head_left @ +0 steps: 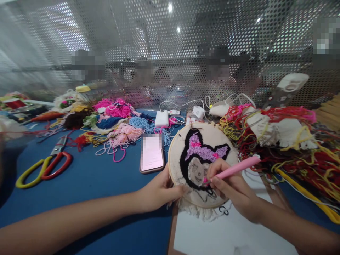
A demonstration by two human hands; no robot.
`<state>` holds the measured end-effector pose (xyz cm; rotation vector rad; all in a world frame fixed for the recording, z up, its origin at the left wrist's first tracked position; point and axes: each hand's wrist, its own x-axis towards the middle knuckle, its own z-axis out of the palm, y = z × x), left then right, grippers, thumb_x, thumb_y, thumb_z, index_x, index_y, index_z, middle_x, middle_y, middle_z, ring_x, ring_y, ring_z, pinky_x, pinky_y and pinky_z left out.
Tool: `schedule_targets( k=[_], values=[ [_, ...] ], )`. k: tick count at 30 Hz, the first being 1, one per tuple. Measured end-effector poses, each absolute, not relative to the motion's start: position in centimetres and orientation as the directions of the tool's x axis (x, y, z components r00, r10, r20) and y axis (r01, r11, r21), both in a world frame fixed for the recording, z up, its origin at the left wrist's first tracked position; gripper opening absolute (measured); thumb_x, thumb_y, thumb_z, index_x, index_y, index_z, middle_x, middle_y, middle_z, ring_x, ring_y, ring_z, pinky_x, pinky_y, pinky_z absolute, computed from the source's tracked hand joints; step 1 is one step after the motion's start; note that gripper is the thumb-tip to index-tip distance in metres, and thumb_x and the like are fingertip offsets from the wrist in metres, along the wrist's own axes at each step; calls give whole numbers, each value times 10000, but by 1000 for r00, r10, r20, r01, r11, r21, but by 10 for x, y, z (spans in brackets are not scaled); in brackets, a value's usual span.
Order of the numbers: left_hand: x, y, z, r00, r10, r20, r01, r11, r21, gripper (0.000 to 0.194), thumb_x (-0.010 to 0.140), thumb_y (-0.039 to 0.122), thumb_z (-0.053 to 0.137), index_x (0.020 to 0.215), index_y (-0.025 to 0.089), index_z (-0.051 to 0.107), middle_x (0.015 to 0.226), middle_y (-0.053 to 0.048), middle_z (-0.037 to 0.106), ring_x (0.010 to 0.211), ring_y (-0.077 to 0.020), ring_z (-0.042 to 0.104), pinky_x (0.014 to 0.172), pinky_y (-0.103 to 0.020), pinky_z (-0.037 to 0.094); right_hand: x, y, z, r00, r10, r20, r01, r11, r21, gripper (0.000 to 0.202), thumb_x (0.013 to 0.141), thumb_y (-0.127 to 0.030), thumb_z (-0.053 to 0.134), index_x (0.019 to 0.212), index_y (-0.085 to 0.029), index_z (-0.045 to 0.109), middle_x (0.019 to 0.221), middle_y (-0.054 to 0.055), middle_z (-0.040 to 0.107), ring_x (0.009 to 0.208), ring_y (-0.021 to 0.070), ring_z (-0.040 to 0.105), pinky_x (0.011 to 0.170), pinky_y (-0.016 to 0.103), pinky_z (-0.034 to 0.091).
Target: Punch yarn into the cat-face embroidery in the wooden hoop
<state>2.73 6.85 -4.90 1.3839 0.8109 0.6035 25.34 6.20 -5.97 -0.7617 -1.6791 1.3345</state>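
My left hand [162, 191] grips the lower left rim of a round embroidery hoop [172, 156], its thumb over the front and its fingers hidden behind. Cream cloth is stretched in the hoop, with a frayed edge hanging below. Worked on it in black, purple and pink loops is a figure [203, 152] with pointed ears and a drawn face. Between the thumb and fingers of my right hand [231, 184] is a pink punch needle [239, 167], held slanted. Its tip end meets the cloth beside the drawn face, near a small pink patch.
White paper on a board [225, 233] lies under the hoop. A phone [152, 154] and scissors [44, 170] with yellow and red handles are to the left. Yarn piles [119, 108] line the back; more red and yellow yarn [300, 170] is at right. A perforated metal screen [159, 46] stands behind.
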Motion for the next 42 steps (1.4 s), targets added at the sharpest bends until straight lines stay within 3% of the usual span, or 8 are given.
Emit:
schedule_targets(
  k=[6,11,13,16,26,33,42],
  values=[
    [27,68,-49,583,797,-160,100,125,987,543,797,405,610,1170,177,288,599,92,458,415,-28,374,360,-140,343,254,61,-56,-492,821,291,139,404,-904,126,953,-283,384,869,-226,458,708,-33,417,571,88,394,479,215,328],
    [29,68,-45,586,797,-145,93,112,989,519,794,372,615,1161,174,305,574,106,437,406,-27,358,361,-144,322,250,61,-52,-637,691,342,357,657,-663,79,921,-194,420,866,-197,476,860,45,515,803,166,505,694,315,437],
    [30,67,-44,585,801,-127,79,100,992,503,793,341,618,1156,178,311,588,104,440,418,-25,358,372,-145,323,247,62,-53,-687,641,341,396,724,-564,91,902,-157,439,841,-187,499,887,67,533,844,187,516,718,336,450],
    [31,67,-45,595,795,-119,77,91,993,468,803,315,601,1143,172,314,594,102,442,424,-25,360,378,-145,326,244,63,-58,-695,641,325,434,735,-521,93,889,-146,458,850,-187,533,907,70,546,844,192,533,714,338,467],
    [31,65,-44,612,787,-85,62,59,996,545,797,369,622,1192,191,292,610,93,452,428,-31,358,394,-167,315,246,61,-54,-654,641,402,403,745,-532,61,889,-168,470,915,-216,499,857,54,570,823,194,551,703,332,457],
    [31,63,-42,601,796,-74,47,57,997,607,797,329,622,1263,172,267,637,70,488,542,-78,443,490,-197,357,256,56,-59,-557,742,372,361,620,-696,62,929,-213,392,913,-243,443,770,1,496,692,144,507,627,272,422],
    [29,65,-44,601,793,-97,67,71,995,572,810,315,602,1248,179,260,609,85,473,443,-44,369,420,-177,316,258,59,-66,-524,772,359,196,520,-831,101,948,-238,352,941,-263,449,825,10,462,727,151,469,624,253,421]
  ],
)
